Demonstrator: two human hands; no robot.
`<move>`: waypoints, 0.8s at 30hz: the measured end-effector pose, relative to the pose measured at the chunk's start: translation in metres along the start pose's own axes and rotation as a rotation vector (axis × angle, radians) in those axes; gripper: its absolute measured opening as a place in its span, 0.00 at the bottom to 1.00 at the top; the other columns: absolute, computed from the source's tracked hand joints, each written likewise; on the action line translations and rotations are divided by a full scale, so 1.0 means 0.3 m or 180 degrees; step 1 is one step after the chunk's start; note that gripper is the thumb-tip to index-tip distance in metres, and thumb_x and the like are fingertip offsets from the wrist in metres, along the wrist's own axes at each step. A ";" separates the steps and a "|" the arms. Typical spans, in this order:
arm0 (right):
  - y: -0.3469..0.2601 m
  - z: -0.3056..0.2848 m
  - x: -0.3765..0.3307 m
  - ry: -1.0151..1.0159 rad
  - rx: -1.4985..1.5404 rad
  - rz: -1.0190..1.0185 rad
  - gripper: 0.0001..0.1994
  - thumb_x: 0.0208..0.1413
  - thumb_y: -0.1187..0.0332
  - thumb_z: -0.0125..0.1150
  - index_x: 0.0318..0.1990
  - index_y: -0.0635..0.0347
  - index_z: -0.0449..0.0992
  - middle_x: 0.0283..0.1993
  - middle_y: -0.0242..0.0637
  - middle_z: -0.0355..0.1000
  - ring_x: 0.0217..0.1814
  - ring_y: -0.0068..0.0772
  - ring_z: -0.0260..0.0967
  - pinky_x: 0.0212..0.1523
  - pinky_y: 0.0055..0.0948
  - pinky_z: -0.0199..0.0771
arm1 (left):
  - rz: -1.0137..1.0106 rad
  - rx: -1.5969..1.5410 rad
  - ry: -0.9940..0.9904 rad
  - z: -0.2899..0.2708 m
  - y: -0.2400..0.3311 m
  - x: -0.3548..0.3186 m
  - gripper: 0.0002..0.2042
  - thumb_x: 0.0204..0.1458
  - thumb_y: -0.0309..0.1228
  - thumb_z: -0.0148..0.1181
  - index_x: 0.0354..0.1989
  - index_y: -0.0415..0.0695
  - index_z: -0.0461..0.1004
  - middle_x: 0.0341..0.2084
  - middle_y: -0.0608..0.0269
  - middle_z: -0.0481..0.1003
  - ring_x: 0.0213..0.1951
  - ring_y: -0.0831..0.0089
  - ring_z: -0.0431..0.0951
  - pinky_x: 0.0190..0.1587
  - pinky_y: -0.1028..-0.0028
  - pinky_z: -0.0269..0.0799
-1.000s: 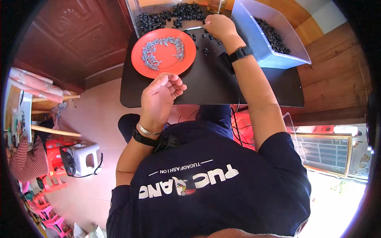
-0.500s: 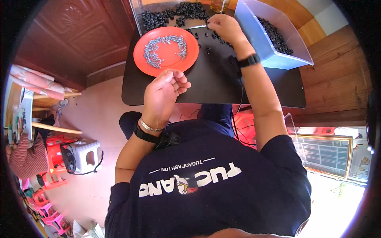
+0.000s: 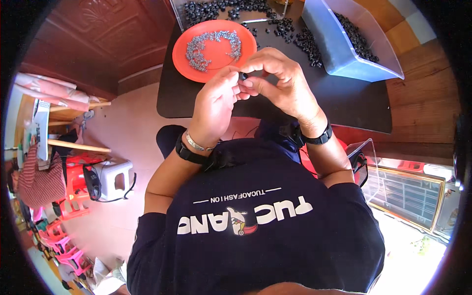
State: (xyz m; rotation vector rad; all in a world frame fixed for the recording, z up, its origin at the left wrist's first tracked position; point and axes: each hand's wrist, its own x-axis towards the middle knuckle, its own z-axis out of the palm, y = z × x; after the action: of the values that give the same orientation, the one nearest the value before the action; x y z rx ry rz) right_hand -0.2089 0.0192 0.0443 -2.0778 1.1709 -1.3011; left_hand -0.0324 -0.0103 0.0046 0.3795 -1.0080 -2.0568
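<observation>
Over the table's near edge my two hands meet at the fingertips. Thumb and fingers of my right hand (image 3: 287, 83) pinch a small black round part (image 3: 243, 76). My left hand (image 3: 216, 103) is closed, its fingertips against that part; whatever else they may hold is hidden. Just beyond my hands lies a red-orange plate (image 3: 179, 61), with small silvery screw-like pieces (image 3: 197, 49) spread in a curved band. More black parts (image 3: 307, 46) are scattered on the dark table (image 3: 339, 101) beyond my right hand.
A translucent bluish bin (image 3: 337, 54) holding many black parts (image 3: 359, 42) stands tilted at the right of the table. At the far edge is a clear box (image 3: 178, 14) beside more black pieces. A white stool (image 3: 114, 179) stands on the floor at left.
My right hand has come back from the far black pieces to my left hand, with a small black part between its fingers. The view has shifted slightly.
</observation>
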 end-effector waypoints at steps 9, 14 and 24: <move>-0.002 0.044 -0.006 0.0249 0.0242 -0.0151 0.16 0.43 0.78 0.68 0.42 0.56 0.78 0.45 0.34 0.74 0.44 0.27 0.70 0.38 0.24 0.70 | 0.0195 0.0026 0.0291 0.026 0.012 -0.021 0.12 0.61 0.34 0.44 0.44 0.40 0.70 0.39 0.65 0.72 0.39 0.79 0.70 0.45 0.74 0.64; -0.001 0.053 -0.012 0.0247 0.0309 -0.0226 0.15 0.43 0.80 0.67 0.42 0.56 0.78 0.46 0.34 0.73 0.44 0.26 0.69 0.39 0.24 0.70 | 0.0206 0.0178 0.0149 0.022 0.014 -0.022 0.12 0.60 0.34 0.44 0.44 0.39 0.70 0.40 0.65 0.71 0.40 0.80 0.69 0.46 0.75 0.63; -0.019 0.057 -0.019 0.0314 0.0607 0.0092 0.15 0.41 0.82 0.67 0.38 0.57 0.77 0.45 0.33 0.73 0.40 0.23 0.68 0.38 0.22 0.69 | 0.0269 0.0178 0.0034 0.022 0.017 -0.027 0.12 0.59 0.33 0.45 0.44 0.38 0.69 0.41 0.64 0.70 0.41 0.78 0.69 0.47 0.74 0.62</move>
State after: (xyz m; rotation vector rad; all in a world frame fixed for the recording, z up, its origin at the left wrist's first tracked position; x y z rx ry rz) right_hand -0.1926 0.0256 0.0373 -1.8736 1.0676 -1.4555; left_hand -0.0282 -0.0025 0.0120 0.3702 -1.0590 -1.9527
